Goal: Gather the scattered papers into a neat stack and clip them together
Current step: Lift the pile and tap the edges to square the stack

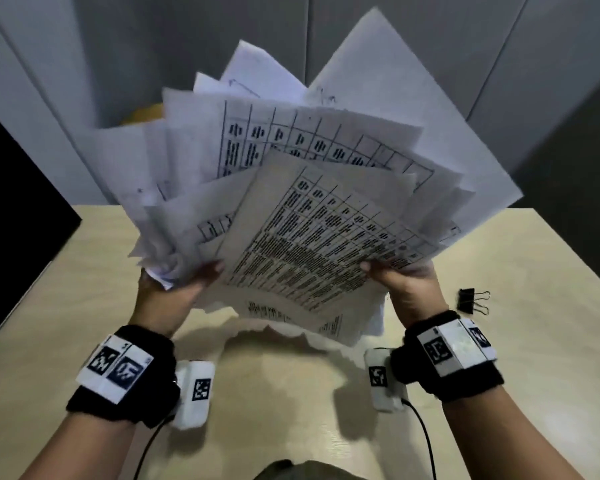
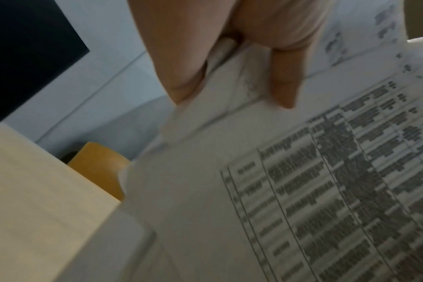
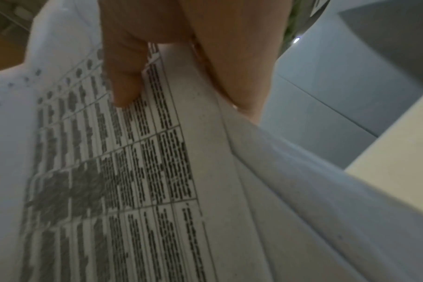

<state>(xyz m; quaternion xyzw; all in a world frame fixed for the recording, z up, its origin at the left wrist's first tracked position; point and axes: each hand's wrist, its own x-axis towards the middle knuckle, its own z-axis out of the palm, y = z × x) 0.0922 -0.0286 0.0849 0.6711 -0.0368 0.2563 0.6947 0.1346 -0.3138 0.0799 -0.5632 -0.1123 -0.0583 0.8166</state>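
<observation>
Fanned white printed papers [image 1: 312,188] held up over a pale wood-grain tabletop [image 1: 520,306] in a grey-walled room.

Grey panelled wall [image 1: 153,36] fills the background beyond the table's far edge; a large black flat panel [image 1: 18,209] stands at the left, and a small yellow-orange piece of furniture [image 2: 97,167] shows past the table edge. The sheaf of papers, many bearing printed tables, spreads untidily upward, its lower end lifted clear of the table. The left hand [image 1: 163,296] grips the sheaf's lower left, thumb on the front sheet and fingers curled behind; the right hand [image 1: 406,285] pinches the lower right the same way. A small black binder clip with wire handles [image 1: 471,301] lies on the table just right of the right hand, untouched.
</observation>
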